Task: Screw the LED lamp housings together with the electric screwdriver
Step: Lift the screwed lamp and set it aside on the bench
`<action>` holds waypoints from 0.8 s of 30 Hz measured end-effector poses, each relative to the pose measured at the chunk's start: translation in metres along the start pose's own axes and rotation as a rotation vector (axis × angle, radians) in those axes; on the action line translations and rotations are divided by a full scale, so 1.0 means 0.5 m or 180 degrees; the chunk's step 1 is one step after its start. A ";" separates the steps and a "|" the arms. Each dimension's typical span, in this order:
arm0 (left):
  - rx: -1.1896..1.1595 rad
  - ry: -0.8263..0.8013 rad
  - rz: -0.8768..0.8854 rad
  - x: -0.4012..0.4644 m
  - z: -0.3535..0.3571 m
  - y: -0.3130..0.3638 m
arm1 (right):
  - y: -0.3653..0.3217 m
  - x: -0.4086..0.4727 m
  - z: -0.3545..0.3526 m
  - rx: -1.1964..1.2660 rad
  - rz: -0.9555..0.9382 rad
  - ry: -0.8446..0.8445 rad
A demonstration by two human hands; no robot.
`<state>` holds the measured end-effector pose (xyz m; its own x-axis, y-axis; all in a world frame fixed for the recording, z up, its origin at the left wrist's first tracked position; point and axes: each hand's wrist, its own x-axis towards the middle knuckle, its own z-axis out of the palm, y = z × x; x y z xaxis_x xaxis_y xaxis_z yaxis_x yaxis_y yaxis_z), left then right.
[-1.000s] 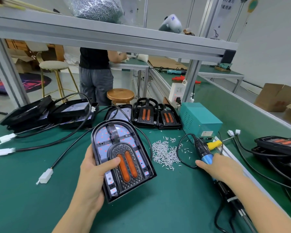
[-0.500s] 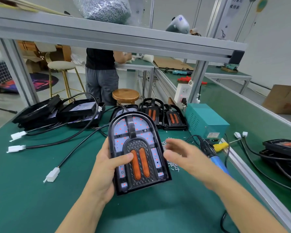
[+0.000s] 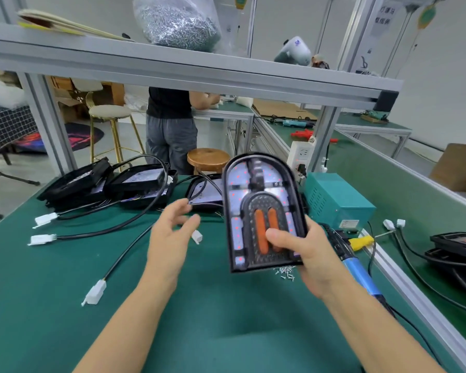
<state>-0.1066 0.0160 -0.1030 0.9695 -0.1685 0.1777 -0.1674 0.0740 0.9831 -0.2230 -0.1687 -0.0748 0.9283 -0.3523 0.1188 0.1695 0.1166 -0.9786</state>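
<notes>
- A black arch-shaped LED lamp housing (image 3: 262, 211) with two orange bars is held raised above the green bench mat (image 3: 51, 292) by the right hand (image 3: 307, 254): thumb pressed on the orange bars, fingers wrapped behind the lower right edge.
- The left hand (image 3: 170, 238) is held apart from the housing, just to its left, fingers spread and loosely bent, nothing gripped.
- The blue-handled electric screwdriver (image 3: 358, 270) is laid on the mat to the right, partly covered by the right hand and forearm; its tip cannot be seen.
- A few small silver screws (image 3: 285, 273) are seen on the mat below the housing; the rest of the pile is hidden behind it.
- A clear plastic bag (image 3: 176, 22) filled with silver screws is set on the grey overhead shelf (image 3: 199, 74); its top is cut off.
- Stacked black housings with cables (image 3: 113, 184) are piled at the back left; more (image 3: 457, 249) are cut off at the right edge.
- A teal power box (image 3: 336, 200) is placed behind the screwdriver.
</notes>
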 end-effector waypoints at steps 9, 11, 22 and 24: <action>0.3878 -0.0082 -0.0225 0.060 -0.098 -0.095 | -0.073 0.037 -0.068 0.0854 -0.0072 0.0046; 0.3913 0.0068 -0.0140 0.061 -0.103 -0.097 | -0.071 0.037 -0.076 0.0990 -0.0073 0.0013; 0.3656 0.0466 -0.0255 0.080 -0.128 -0.101 | -0.056 0.027 -0.094 0.1031 -0.0016 0.0028; 0.3211 0.0713 -0.0109 0.076 -0.127 -0.094 | -0.052 0.025 -0.096 0.0935 -0.0002 0.0083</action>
<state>-0.0505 0.0686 -0.1450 0.9704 0.0395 0.2383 -0.1110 -0.8032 0.5853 -0.2314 -0.2206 -0.0559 0.9200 -0.3758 0.1112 0.2621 0.3789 -0.8876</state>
